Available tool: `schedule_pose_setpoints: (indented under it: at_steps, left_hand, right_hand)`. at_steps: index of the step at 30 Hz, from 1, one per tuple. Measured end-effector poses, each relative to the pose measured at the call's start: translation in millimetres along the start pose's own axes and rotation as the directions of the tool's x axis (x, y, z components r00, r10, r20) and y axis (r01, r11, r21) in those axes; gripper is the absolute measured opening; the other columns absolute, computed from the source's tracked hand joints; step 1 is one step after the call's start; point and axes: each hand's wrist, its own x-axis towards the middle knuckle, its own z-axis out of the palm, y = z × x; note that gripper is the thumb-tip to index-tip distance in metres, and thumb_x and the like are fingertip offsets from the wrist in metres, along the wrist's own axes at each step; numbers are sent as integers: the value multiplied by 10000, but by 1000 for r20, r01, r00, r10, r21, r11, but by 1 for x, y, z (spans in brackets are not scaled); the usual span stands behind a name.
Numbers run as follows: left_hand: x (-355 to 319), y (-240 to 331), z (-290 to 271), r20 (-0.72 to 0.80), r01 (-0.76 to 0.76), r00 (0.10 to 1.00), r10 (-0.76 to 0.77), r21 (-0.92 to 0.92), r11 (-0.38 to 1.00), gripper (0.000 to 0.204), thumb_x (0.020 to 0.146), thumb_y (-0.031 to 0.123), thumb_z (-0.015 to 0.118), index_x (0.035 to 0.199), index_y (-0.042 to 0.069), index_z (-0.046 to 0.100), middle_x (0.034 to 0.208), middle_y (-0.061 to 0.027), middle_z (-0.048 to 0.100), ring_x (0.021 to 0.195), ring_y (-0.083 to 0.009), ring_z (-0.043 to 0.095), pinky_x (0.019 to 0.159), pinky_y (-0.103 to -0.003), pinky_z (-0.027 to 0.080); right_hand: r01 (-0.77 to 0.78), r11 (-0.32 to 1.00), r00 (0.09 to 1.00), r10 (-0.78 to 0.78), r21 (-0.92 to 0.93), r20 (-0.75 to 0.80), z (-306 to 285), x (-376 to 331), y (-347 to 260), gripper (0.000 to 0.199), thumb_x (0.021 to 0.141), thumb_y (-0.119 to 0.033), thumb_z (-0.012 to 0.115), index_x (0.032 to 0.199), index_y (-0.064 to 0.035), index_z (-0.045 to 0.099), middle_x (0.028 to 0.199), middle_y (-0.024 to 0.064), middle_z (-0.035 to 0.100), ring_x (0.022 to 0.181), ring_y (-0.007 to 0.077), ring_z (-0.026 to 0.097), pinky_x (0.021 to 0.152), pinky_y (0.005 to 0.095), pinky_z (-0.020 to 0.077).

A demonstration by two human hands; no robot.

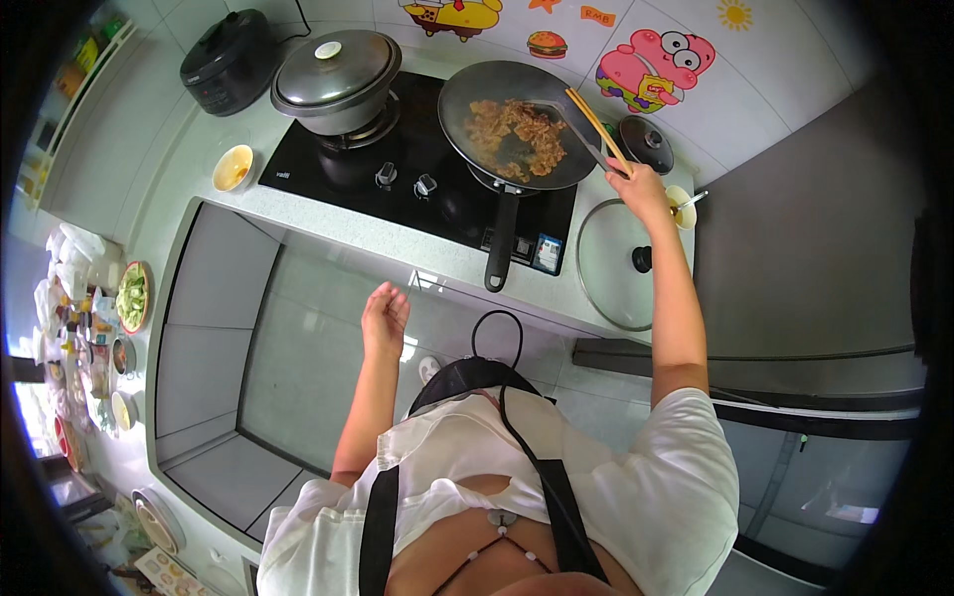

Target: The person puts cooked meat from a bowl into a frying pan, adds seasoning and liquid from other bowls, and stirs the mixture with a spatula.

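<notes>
A dark frying pan (502, 79) sits on the right burner of the black hob, its long handle pointing toward me. Browned pieces of what looks like sliced meat (545, 149) lie in it. My right hand (644, 189) is closed around a pair of wooden chopsticks (594, 121) together with a dark-handled spatula (586, 141). The spatula reaches down into the pan among the pieces, while the chopsticks slant up over its right rim. Away from the hob, my left hand (384, 316) is raised above the floor with its fingers curled together and nothing visible in them.
A lidded steel pot (338, 104) occupies the left burner, near a black cooker (229, 65). A small bowl (234, 169) is left of the hob. Right of the pan are a glass lid (608, 273), a small lidded pot (646, 144) and a bowl with a spoon (682, 209).
</notes>
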Motion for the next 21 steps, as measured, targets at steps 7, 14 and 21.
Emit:
schedule_pose_setpoints:
  at_steps: [7,14,21]
  left_hand:
    - [5,-2,6,38,3,999,-2,-20,1000,198,829,122,472,1013,78,532,894,-22,566,799,-151,559,745,-295,471]
    - [9,-4,7,42,8,999,-7,-20,1000,194,826,121,476,1008,82,531,889,-20,565,791,-150,561,730,-293,476]
    - [2,-11,9,47,24,999,-24,-9,1000,208,825,117,465,1022,87,524,898,-19,563,787,-146,559,723,-285,474]
  right_hand:
    - [-41,990,995,54,-137,88,14,-37,9,311,733,-336,598,1001,-181,630,822,148,624,771,294,605,676,384,463]
    - [63,951,987,-15,-304,157,-63,-71,-26,298,712,-327,618,964,-172,646,794,149,622,724,281,605,658,377,461]
    - [1,980,999,6,-197,33,2,-15,5,345,712,-341,612,1018,-184,625,817,144,626,772,306,602,690,387,465]
